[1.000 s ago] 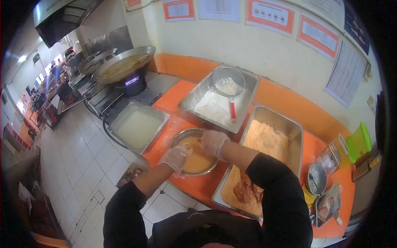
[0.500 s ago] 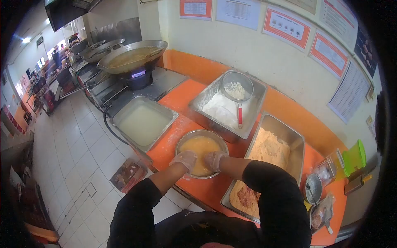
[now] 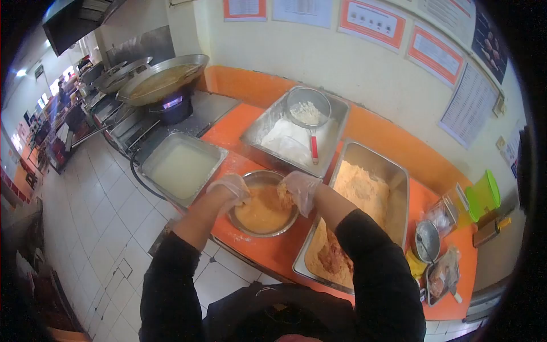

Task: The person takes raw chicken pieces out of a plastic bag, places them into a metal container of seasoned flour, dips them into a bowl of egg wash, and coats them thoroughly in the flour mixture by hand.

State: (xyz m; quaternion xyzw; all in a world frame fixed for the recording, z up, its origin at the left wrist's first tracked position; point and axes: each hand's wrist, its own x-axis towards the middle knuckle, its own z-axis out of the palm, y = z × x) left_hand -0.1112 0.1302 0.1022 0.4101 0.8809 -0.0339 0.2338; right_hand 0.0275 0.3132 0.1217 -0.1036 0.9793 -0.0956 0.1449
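A round metal bowl of orange-yellow batter stands between my hands. My left hand, in a clear plastic glove, is over the bowl's left rim with its fingers curled inward and smeared with batter. Across from it, my right hand, also gloved, is at the upper right rim. Its fingers bend down into the bowl, thickly coated in orange. Whether either hand holds a piece of food under that coating is hidden. Just right of the bowl is a long metal tray of orange-tinted flour with raw-looking meat.
Behind the bowl, a metal pan holds white flour and a red-handled sieve. A pan of cloudy liquid is at left. Farther back, a wok sits over a lit burner. A small pot stands at right.
Both hands have risen out of the batter and moved apart to opposite sides of the bowl. Batter now shows on the fingers. The whole view has shifted slightly.
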